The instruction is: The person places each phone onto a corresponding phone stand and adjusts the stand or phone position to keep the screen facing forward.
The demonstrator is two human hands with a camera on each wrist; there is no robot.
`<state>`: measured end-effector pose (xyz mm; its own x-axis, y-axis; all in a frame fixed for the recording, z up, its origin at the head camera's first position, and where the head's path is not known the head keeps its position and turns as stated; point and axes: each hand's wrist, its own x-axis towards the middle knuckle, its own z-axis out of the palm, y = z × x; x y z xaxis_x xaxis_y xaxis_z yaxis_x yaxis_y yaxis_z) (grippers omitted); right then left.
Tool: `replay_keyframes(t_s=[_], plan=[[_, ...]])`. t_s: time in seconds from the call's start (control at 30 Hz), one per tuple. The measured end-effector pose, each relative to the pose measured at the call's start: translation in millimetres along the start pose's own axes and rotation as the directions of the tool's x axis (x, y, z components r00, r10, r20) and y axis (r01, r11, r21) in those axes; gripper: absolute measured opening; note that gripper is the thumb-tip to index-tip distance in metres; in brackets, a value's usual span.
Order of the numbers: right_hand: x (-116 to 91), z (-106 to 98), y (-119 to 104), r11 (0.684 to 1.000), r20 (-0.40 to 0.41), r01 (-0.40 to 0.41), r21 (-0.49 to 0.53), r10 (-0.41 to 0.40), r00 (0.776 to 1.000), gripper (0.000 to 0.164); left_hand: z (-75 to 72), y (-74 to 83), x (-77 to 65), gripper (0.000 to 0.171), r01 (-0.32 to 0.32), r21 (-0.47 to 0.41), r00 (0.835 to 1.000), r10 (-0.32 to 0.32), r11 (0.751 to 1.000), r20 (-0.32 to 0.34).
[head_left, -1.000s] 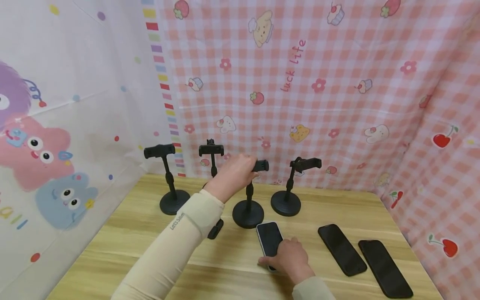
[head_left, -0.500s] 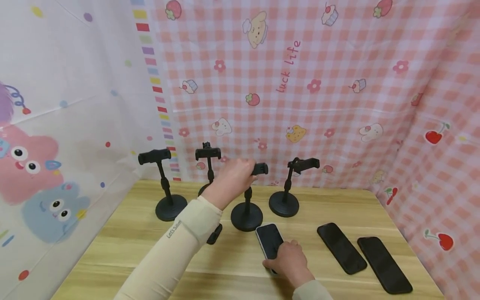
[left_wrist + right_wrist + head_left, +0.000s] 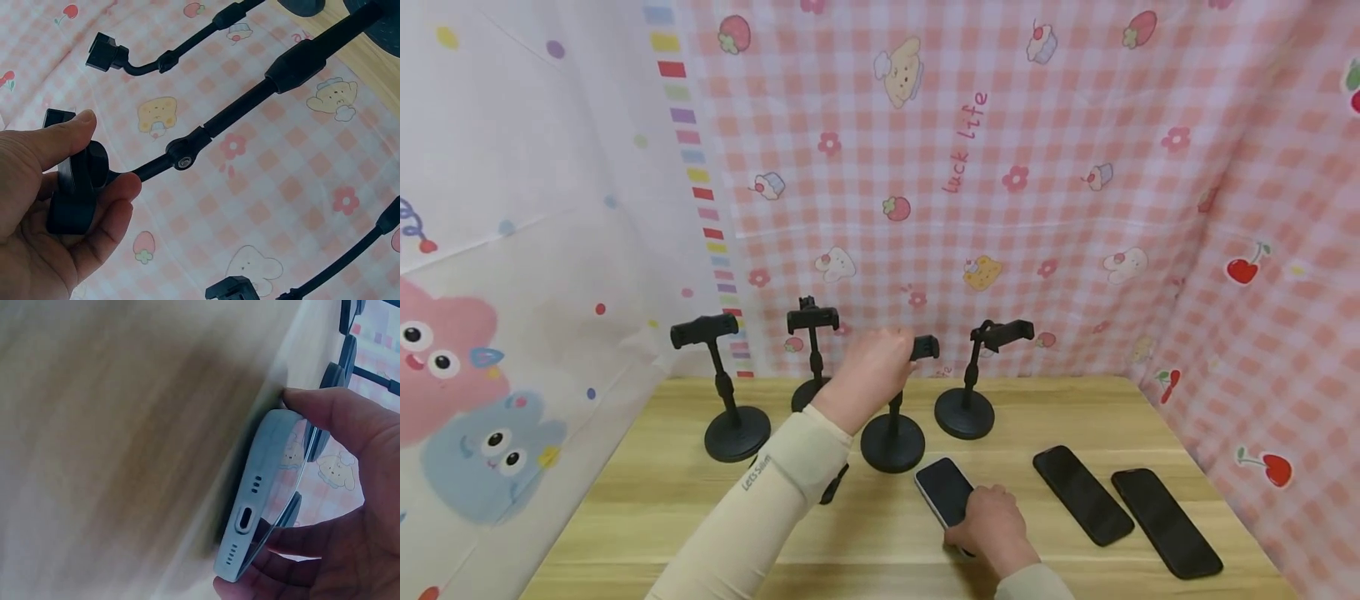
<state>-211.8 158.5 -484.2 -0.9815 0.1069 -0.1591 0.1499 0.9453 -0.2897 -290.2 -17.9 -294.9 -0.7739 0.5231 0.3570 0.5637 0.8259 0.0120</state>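
My left hand (image 3: 871, 367) grips the clamp (image 3: 72, 209) of a black phone stand, its thumb on one side and curled fingers on the other. That stand's round base (image 3: 892, 443) rests on the table, and the stem runs up to my hand. My right hand (image 3: 995, 529) holds a smartphone (image 3: 942, 487) by its near end, thumb on one long edge and fingers on the other. The phone has a dark screen facing up and a pale case (image 3: 265, 456); its charging port shows in the right wrist view, right at the table surface.
Other black phone stands rise at the far left (image 3: 737, 433), behind my left arm (image 3: 812, 320) and to the right (image 3: 966, 414). Two dark phones (image 3: 1082, 496) (image 3: 1167, 522) lie on the wooden table (image 3: 880, 542). A black piece (image 3: 835, 485) is partly hidden by my left sleeve.
The held phone has turned slightly, its near end swinging to the right with my right hand. My left hand keeps its grip on the stand's clamp. The head view has shifted a little.
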Motion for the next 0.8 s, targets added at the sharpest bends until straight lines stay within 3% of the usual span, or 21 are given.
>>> replay_keyframes(t_s=[0.43,0.8], plan=[[2.6,-5.5,9.8,1.0,0.041,0.026,0.0,-0.026,0.999,0.062,1.4,0.1,-2.5,0.022,-0.009,0.018,1.0,0.009,1.0,0.002],[0.4,-12.1,15.3,0.998,0.004,0.046,0.046,-0.046,0.999,0.056,-2.6,-7.1,3.7,0.029,0.034,-0.02,0.996,-0.032,0.999,0.078]])
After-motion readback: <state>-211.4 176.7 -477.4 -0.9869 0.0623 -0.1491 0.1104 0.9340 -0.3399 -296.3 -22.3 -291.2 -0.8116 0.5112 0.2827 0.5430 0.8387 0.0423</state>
